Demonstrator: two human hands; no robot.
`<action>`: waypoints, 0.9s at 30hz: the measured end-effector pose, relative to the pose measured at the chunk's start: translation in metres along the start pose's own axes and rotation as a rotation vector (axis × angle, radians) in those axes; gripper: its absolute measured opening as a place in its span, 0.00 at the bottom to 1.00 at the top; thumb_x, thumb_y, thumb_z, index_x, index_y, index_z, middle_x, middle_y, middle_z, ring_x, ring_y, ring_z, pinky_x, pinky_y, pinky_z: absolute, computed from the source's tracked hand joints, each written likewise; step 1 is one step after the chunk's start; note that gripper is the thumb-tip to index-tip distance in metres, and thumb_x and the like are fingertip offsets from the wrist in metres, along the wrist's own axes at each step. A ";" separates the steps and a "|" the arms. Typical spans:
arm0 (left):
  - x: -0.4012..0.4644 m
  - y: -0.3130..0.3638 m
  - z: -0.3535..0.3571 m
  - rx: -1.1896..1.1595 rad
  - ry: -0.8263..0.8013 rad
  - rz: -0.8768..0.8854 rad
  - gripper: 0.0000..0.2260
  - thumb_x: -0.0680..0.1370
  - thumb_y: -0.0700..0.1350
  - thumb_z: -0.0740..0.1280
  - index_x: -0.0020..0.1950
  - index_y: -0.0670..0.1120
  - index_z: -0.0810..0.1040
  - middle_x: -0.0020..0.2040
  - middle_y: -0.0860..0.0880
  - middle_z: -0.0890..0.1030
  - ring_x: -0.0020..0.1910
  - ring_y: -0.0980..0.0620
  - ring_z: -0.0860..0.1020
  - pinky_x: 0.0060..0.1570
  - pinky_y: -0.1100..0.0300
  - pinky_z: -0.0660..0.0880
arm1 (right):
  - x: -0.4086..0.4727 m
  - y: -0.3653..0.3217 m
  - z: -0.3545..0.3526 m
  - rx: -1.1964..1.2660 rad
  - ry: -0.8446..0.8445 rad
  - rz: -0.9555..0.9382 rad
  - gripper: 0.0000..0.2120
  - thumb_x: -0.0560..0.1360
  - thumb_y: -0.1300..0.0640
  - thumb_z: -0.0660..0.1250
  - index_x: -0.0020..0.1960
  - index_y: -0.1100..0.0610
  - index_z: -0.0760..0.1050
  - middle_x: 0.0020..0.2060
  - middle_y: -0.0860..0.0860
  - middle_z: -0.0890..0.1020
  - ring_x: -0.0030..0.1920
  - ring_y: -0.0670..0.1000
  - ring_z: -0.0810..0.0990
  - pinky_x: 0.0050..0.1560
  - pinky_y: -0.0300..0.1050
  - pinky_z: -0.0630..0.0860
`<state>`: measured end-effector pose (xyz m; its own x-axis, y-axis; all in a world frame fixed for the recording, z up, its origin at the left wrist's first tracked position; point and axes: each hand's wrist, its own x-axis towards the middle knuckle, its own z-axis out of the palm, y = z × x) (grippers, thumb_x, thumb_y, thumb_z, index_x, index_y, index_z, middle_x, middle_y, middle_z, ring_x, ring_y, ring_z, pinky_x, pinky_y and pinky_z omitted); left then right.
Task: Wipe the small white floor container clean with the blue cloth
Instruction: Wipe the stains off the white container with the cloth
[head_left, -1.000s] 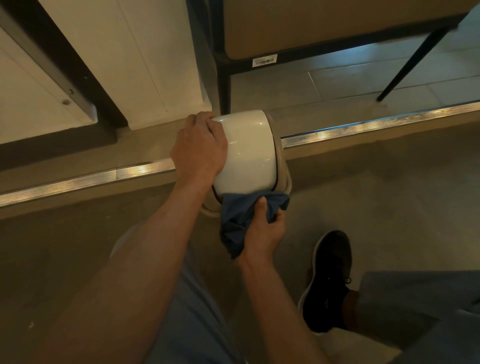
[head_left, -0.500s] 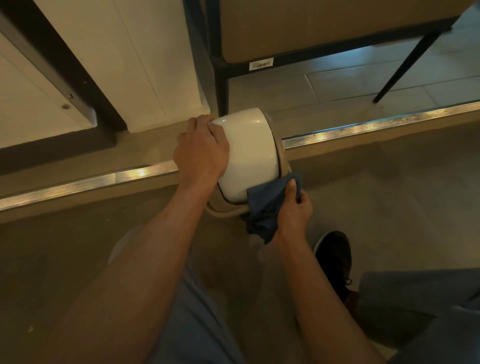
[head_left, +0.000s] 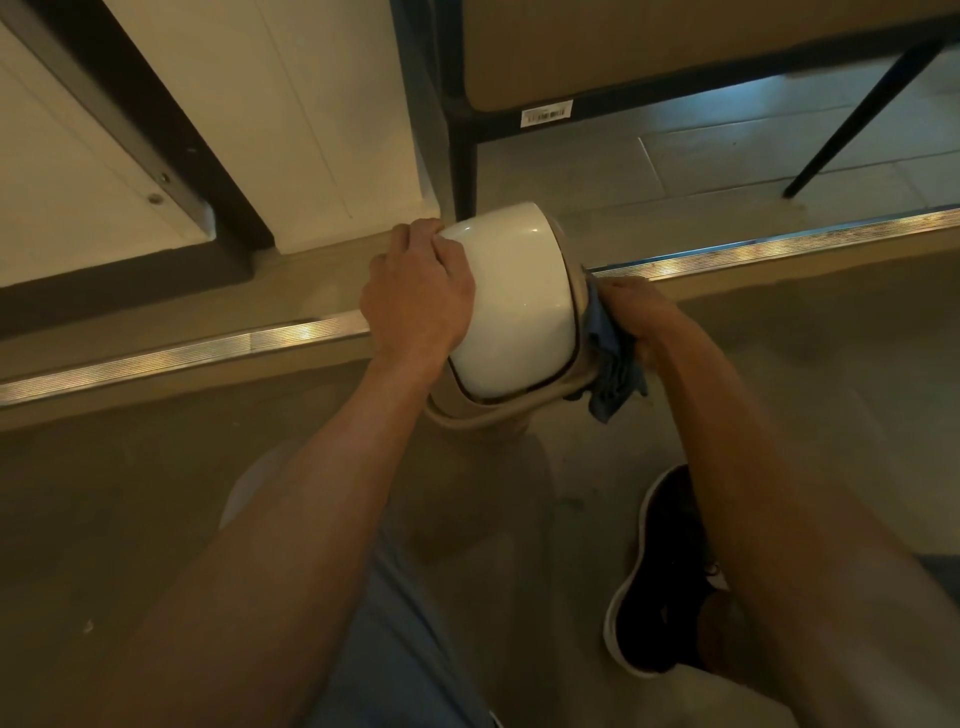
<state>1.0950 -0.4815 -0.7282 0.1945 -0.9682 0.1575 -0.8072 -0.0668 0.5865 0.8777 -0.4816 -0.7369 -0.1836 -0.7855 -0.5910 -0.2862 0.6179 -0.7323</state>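
Bracing the white container (head_left: 511, 312) from its left, left hand (head_left: 415, 293) grips its rim, presumably steadying it while right hand (head_left: 636, 317) holds the bunched blue cloth (head_left: 613, 374) against its right side.

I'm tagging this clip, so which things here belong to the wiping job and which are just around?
In the job:
container, steadied by the left hand
cloth, gripped by the right hand against the container's right side

Just around:
chair leg
barcode label
metal floor strip
black shoe
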 end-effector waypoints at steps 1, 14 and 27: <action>0.000 0.000 0.000 0.002 0.000 -0.002 0.19 0.84 0.52 0.51 0.68 0.49 0.75 0.62 0.47 0.78 0.56 0.46 0.77 0.52 0.52 0.72 | 0.004 -0.004 0.000 -0.027 -0.004 -0.007 0.20 0.79 0.44 0.64 0.61 0.58 0.79 0.60 0.58 0.81 0.60 0.58 0.79 0.66 0.56 0.74; 0.000 0.002 0.001 0.000 0.009 -0.011 0.18 0.84 0.51 0.52 0.67 0.49 0.75 0.62 0.48 0.78 0.55 0.45 0.77 0.53 0.51 0.74 | 0.044 -0.033 0.015 -0.015 -0.058 -0.067 0.19 0.83 0.51 0.60 0.68 0.60 0.74 0.64 0.59 0.77 0.56 0.58 0.78 0.46 0.43 0.71; 0.002 -0.002 -0.001 -0.023 0.003 0.014 0.17 0.84 0.50 0.53 0.68 0.50 0.76 0.62 0.48 0.78 0.55 0.47 0.77 0.53 0.54 0.74 | -0.001 0.010 0.005 0.078 -0.020 -0.011 0.17 0.81 0.43 0.62 0.59 0.54 0.78 0.52 0.53 0.81 0.49 0.51 0.78 0.53 0.48 0.76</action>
<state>1.0971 -0.4830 -0.7285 0.1845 -0.9683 0.1683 -0.7969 -0.0472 0.6022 0.8801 -0.4739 -0.7454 -0.1617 -0.7918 -0.5890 -0.2135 0.6108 -0.7625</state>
